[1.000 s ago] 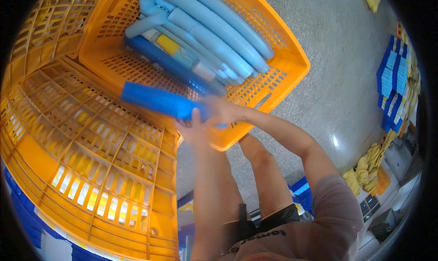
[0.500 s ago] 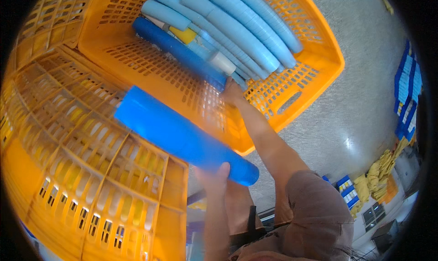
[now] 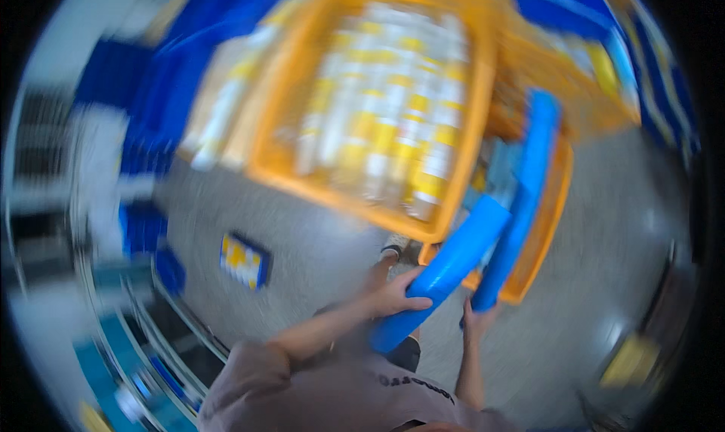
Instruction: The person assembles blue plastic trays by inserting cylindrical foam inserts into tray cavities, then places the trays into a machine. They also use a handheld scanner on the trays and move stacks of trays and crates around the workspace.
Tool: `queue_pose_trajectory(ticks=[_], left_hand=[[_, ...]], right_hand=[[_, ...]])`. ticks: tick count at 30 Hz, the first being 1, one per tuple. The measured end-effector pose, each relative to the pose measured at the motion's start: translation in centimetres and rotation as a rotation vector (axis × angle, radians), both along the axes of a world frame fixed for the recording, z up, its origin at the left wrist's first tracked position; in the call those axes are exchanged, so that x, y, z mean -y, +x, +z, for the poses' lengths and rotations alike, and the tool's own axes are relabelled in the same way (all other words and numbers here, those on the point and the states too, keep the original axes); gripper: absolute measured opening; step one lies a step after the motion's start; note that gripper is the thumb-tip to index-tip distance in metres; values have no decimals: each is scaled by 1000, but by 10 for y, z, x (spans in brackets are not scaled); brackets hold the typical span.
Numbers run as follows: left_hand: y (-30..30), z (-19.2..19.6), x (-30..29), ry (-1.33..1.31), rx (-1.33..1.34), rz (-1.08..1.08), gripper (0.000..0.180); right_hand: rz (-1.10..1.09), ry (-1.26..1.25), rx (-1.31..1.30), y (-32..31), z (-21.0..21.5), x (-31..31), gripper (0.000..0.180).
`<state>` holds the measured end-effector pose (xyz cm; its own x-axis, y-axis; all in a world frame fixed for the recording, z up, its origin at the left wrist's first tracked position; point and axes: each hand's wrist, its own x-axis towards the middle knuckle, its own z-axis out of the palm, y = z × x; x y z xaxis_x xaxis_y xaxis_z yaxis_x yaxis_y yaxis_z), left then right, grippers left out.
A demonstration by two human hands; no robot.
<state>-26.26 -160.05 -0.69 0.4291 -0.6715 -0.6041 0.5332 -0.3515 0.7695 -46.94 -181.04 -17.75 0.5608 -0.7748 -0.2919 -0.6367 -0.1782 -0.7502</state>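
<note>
Item one: left-hand roll (image 3: 467, 242), bright blue, tilted, clasped below its middle by the left hand (image 3: 394, 294), thumb across the near face. Item two: right-hand roll (image 3: 532, 171), also bright blue, gripped at its lower end by the right hand (image 3: 481, 321) and passing over the low orange crate (image 3: 541, 252); whether it rests on that crate's rim I cannot tell from my remote post. Hands: apart, one item each. The items' upper parts lie close; contact I cannot confirm. Adjacent: large orange crate (image 3: 336, 199) with white-and-yellow rolls (image 3: 385, 107), its near corner beside item one; blue-edged packet (image 3: 243, 262) on the grey floor (image 3: 325, 254), well apart. Hazards, in my judgement: slipping or swinging of item two, since its long far end levers against a one-end grip; a knock on the large crate's corner, owing to the narrow gap; scuffing, should both items cross and rub.
</note>
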Motion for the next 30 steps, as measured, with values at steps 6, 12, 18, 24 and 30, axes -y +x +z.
queue_pose_trajectory(ticks=[6,12,18,24,30], left_hand=[[-15,108,-63,-143,306,384,100],[-64,187,-201,227,496,593,95],[-146,240,-289,540,504,736,110],[-210,253,-346,704,466,664,115],[-255,281,-417,722,474,373,106]], right_hand=[[171,121,360,10,90,45,68],[425,-276,264,36,142,103,61],[828,-618,291,104,187,114,63],[1099,-722,541,187,231,79,60],[1359,-801,657,268,274,15,56]])
